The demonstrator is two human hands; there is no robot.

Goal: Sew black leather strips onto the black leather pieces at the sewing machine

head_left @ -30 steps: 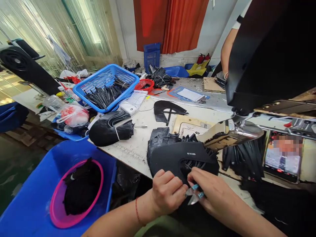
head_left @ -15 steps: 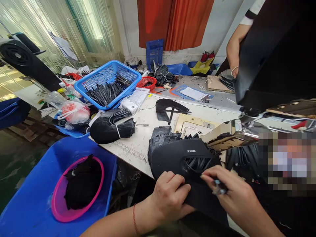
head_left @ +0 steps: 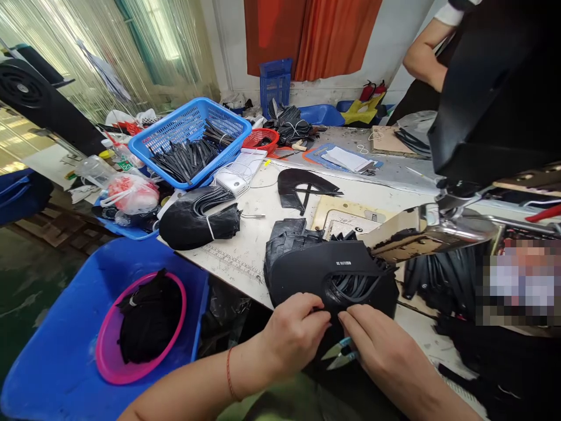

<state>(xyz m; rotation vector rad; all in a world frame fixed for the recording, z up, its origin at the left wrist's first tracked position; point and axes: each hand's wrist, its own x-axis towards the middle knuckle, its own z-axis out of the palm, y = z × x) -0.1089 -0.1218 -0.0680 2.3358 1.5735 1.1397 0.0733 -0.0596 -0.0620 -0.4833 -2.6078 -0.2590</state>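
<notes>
My left hand (head_left: pixel 294 334) and my right hand (head_left: pixel 380 347) both pinch the near edge of a black curved shoe-upper piece (head_left: pixel 324 272) at the table's front edge. The right hand also carries small thread snips (head_left: pixel 338 355) with a blue handle, blades pointing left under the fingers. The piece lies on top of a stack of similar black pieces (head_left: pixel 284 242). Just to the right is the metal arm of a sewing machine (head_left: pixel 442 231).
A blue basket (head_left: pixel 193 126) of black strips, a tied black bundle (head_left: pixel 197 219) and a single cut piece (head_left: pixel 302 187) lie further back on the table. A pink bowl (head_left: pixel 105 345) with black scraps sits in a blue bin lower left. Another person's arm (head_left: pixel 423 55) is far right.
My right hand came back toward the left hand at the piece's near edge, and the snips show below its fingers again. The view shifted slightly.
</notes>
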